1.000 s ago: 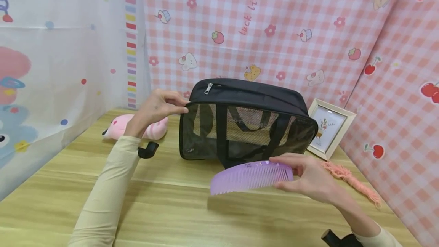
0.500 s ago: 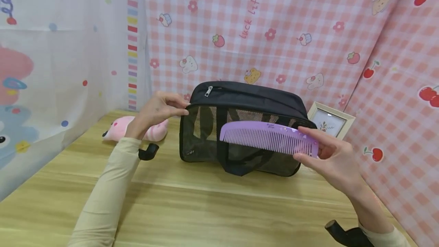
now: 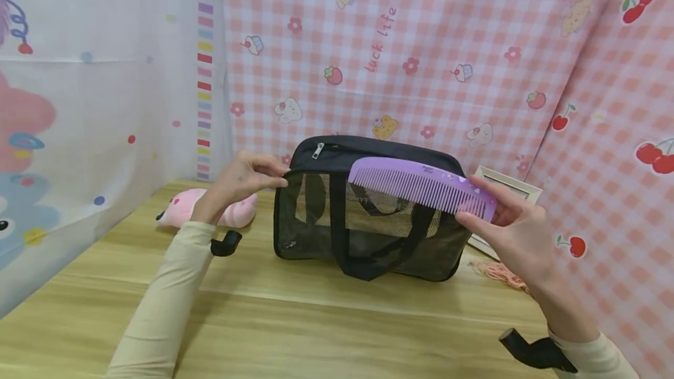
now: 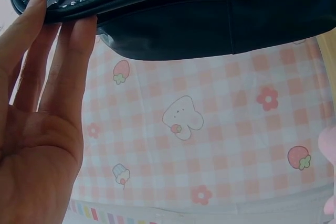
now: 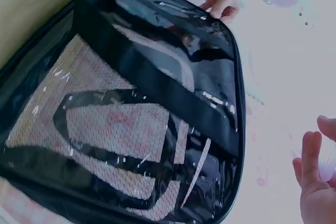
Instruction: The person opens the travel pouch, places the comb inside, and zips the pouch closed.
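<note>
A black bag with a see-through front panel and strap handles stands on the table. Its upper left corner is pinched between the thumb and fingers of my left hand. The left wrist view shows that hand with its fingertips on the bag's piped edge. My right hand holds a purple comb by one end, teeth downward. In the head view the comb overlaps the upper right of the bag. At the right wrist camera's edge, my right hand shows only partly, beside the bag's front panel.
A pink plush toy lies on the wooden table behind my left forearm. Behind my right hand are a framed picture and peach yarn. A zipper pull lies at the bag's top left. Patterned cloth hangs behind.
My right hand has lifted the comb from low in front of the bag up to near its top edge, moving somewhat right. My left hand keeps its pinch on the bag's corner.
</note>
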Demonstrator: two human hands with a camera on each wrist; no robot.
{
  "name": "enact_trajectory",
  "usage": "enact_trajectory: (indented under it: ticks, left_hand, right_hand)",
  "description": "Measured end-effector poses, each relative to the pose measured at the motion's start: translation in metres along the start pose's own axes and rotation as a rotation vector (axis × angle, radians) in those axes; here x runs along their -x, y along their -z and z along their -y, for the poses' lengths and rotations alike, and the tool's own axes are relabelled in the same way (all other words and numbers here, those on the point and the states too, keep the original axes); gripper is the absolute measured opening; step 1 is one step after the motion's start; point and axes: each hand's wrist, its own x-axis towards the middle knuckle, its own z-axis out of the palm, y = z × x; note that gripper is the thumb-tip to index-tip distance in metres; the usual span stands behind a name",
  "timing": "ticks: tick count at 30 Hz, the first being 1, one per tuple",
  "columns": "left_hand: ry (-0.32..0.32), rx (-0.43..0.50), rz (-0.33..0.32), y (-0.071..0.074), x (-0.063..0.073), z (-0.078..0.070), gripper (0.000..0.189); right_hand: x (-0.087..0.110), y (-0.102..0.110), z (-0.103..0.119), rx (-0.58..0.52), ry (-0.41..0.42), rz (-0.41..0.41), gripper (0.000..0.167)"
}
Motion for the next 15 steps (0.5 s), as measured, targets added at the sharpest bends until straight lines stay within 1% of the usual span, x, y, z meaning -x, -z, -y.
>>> enact_trajectory:
  ticks: [4,6,9,12,15]
  left_hand:
    - [0.011,-0.002,0.004,0.002,0.001,0.0,0.017]
    - [0.011,0.004,0.005,0.003,0.001,0.0,0.018]
    - [-0.007,0.002,-0.006,0.004,0.0,0.0,0.017]
    - [-0.007,-0.024,-0.021,0.004,0.0,0.0,0.017]
    - [0.022,-0.043,-0.014,0.001,0.0,-0.004,0.018]
  right_hand:
    - [-0.014,0.007,0.0,0.1,-0.01,-0.042,0.053]
    - [-0.021,0.011,-0.002,0.206,-0.019,-0.064,0.052]
    - [-0.03,0.016,-0.007,0.308,-0.07,-0.069,0.052]
    - [-0.033,0.019,-0.013,0.325,-0.153,-0.057,0.052]
    - [-0.034,0.023,-0.018,0.324,-0.234,-0.061,0.052]
